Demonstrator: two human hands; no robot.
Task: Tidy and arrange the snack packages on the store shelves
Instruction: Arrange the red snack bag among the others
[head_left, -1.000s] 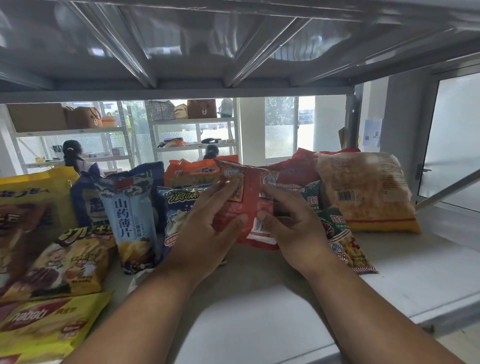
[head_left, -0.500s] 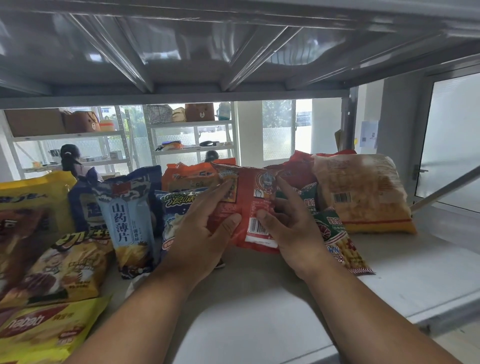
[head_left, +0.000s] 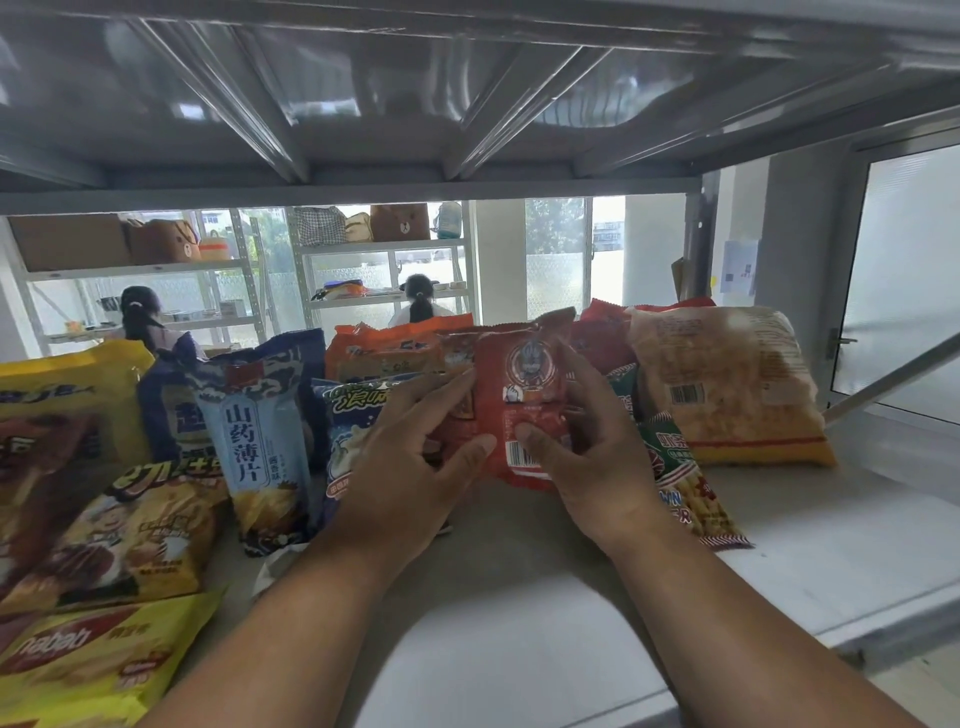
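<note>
Upright, red packet (head_left: 524, 400), between both hands' grip

Beyond your shelf you are looking at two people (head_left: 139, 317) with dark tied-back hair, both facing away toward white racks (head_left: 382, 249). A brown bear-faced bag (head_left: 400, 222) and a checked bag (head_left: 318, 226) are sitting on top of one rack, a cardboard box (head_left: 67, 241) on the other. At your right a frosted glass door (head_left: 914, 270) is standing.
</note>
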